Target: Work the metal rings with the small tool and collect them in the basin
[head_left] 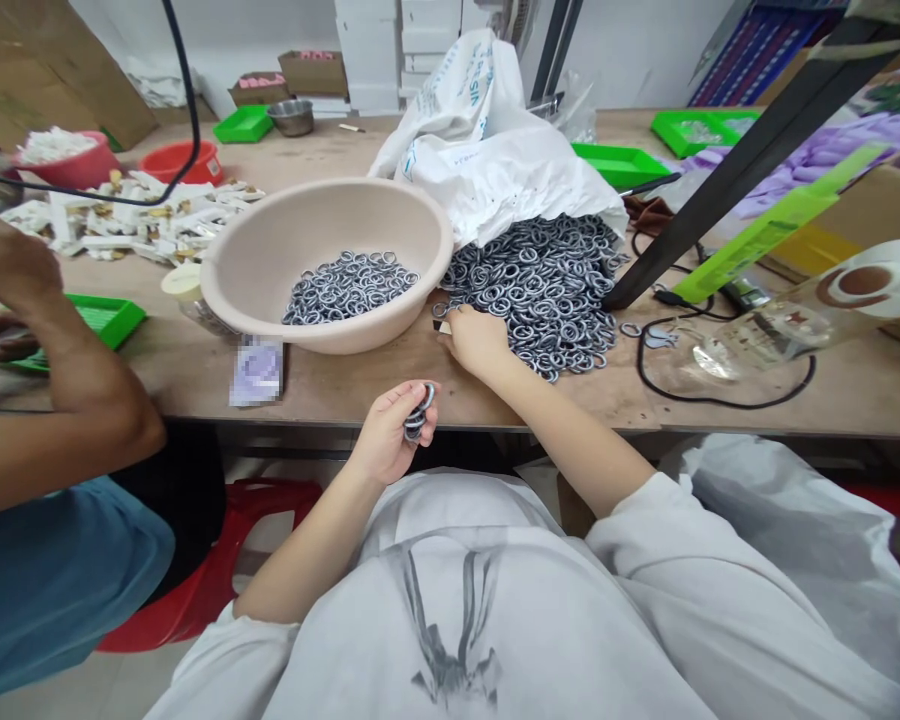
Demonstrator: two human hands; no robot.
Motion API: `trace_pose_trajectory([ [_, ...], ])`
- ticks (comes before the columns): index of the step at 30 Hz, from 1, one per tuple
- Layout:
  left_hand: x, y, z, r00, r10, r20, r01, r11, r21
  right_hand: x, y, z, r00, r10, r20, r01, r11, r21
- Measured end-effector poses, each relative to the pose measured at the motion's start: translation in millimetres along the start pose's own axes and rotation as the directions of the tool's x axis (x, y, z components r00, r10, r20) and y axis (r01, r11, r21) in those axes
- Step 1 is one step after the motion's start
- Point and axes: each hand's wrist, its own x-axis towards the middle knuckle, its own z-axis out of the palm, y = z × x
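Note:
My left hand [391, 432], held just off the table's front edge, is closed around several grey rings [415, 424]. My right hand [477, 340] rests at the left edge of a large pile of grey rings [544, 285]. Its fingers are pinched together, and a small dark flat piece with a pale edge [441, 327] pokes out from them; its kind cannot be made out. Behind my hands stands a wide beige basin [330, 215] with many of the same rings [352, 288] lying in it. The pile spills from the mouth of a white sack [506, 180].
At left a co-worker's arm [94, 370] reaches over a green tray [109, 318], near a heap of white pieces [131, 215]. A slanted dark metal post [735, 165] stands right of the pile, beside a black cable [712, 402] and a clear plastic jug [787, 320].

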Motion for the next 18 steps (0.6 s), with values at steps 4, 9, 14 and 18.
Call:
trace_pose_trajectory([
  [4,7.3,6.0,-6.3,0.998,-0.016,-0.068,0.011,0.997,-0.078,3.8,-2.6,4.3,1.000,-0.017,0.016,0.018,0.998,-0.064],
  [9,17.8,11.7,-6.2,0.984,-0.105,-0.143,0.076,0.979,-0.191,-1.9,1.2,7.4,1.000,0.005,0.031,-0.004,0.998,-0.061],
  [14,22.7,5.3,-4.0,0.983,0.107,-0.151,-0.109,0.994,-0.003,-11.5,3.9,-2.1,0.999,-0.039,-0.005,0.039,0.967,0.250],
  [18,24.1,-4.8,-2.5,0.937,0.337,-0.096,-0.311,0.925,0.220,-43.2,-4.0,-8.1,0.975,-0.204,0.091,-0.006,0.387,0.922],
])
